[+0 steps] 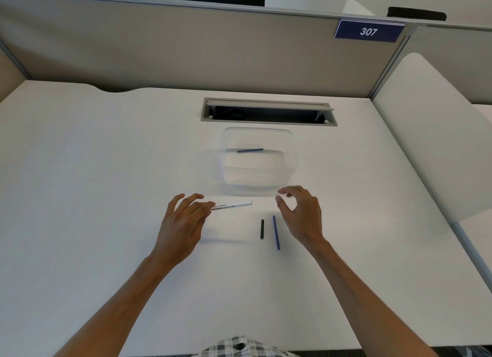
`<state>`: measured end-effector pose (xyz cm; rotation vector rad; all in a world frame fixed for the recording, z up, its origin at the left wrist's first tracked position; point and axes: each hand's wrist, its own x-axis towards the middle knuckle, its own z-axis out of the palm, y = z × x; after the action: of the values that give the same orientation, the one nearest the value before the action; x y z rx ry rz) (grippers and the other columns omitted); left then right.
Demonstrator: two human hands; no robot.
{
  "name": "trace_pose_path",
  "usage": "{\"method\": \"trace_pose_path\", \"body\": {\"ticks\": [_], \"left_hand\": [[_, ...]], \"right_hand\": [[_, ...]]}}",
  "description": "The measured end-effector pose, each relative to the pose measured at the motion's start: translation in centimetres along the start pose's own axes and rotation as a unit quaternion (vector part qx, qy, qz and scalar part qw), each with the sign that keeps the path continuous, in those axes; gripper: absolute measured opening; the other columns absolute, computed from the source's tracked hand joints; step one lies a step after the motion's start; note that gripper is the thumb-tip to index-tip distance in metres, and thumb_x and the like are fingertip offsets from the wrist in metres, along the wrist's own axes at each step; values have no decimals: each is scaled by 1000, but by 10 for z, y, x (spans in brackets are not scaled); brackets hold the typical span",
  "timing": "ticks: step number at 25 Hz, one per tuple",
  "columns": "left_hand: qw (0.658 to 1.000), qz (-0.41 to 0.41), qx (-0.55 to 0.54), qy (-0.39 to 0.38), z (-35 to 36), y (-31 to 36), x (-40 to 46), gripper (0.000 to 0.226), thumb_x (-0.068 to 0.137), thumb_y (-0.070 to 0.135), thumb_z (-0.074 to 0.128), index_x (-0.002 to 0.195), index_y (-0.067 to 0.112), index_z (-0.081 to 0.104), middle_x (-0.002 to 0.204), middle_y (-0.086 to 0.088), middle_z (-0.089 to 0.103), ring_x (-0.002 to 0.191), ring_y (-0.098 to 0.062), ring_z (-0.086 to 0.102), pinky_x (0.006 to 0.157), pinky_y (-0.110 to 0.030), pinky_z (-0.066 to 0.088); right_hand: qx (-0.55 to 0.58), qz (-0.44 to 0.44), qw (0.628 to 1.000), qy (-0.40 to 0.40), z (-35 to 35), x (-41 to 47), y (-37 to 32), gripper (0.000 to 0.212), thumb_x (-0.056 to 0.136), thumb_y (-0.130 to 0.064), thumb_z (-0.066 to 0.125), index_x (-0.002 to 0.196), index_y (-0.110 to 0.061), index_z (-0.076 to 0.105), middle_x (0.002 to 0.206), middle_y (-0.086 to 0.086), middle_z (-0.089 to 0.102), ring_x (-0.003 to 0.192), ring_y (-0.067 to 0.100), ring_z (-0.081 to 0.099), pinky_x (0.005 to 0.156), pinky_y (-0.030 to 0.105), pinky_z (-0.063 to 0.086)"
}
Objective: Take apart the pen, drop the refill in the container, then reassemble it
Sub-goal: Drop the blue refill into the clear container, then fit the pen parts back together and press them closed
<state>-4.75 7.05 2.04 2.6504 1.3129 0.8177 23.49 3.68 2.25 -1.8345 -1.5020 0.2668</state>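
Note:
My left hand (183, 220) holds the white pen barrel (234, 205) by its left end, the barrel pointing right just above the desk. My right hand (299, 212) hovers to the right with fingers loosely curled and nothing in them. Between the hands, on the desk, lie a short black pen piece (262, 229) and a thin blue refill (276, 232), side by side and apart. A clear plastic container (290, 167) stands behind the hands, and another blue refill (250, 150) lies inside it.
An open cable hatch (269, 112) is sunk into the white desk (106, 170) behind the container. A beige partition (186, 50) with a sign reading 307 (368, 31) closes the back. A white chair back (426, 132) is at the right.

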Motion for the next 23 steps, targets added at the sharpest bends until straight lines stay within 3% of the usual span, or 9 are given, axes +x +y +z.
{"method": "trace_pose_path", "body": {"ticks": [6,10,17,20,23], "left_hand": [[1000,-12,-5,-8,1,10,-8,32,97,20,40,113,13,67,105,3,71,116,-20,58,107,-41,32],[1000,-21,-9,-20,4,21,-15,32,96,20,40,113,14,67,107,2,71,117,-19,58,107,-41,32],[999,-23,-13,-27,6,29,-23,32,96,20,40,113,14,66,107,3,71,118,-18,57,108,-40,30],[999,-17,-16,-26,5,31,-25,31,96,20,40,113,14,66,107,5,71,118,-17,56,109,-38,29],[999,-15,-27,-16,3,32,-24,29,96,18,43,113,15,66,107,6,70,117,-15,56,108,-37,29]], "right_hand": [[5,84,996,-35,-1,-45,18,5,86,-26,74,90,-22,73,83,-11,70,72,8,64,75,36,54],[-14,103,993,-52,7,-65,16,20,83,-42,75,86,-22,73,81,-9,70,73,11,64,72,30,49],[-98,87,990,-57,17,-76,12,8,88,-26,66,85,-20,70,83,-6,69,81,21,64,73,35,45],[-32,116,991,-55,11,-75,12,6,89,-26,66,84,-23,69,80,-13,68,76,13,64,72,34,49],[72,135,985,-76,-5,-73,10,7,90,-29,66,83,-31,66,75,-16,70,73,2,66,62,21,44]]}}
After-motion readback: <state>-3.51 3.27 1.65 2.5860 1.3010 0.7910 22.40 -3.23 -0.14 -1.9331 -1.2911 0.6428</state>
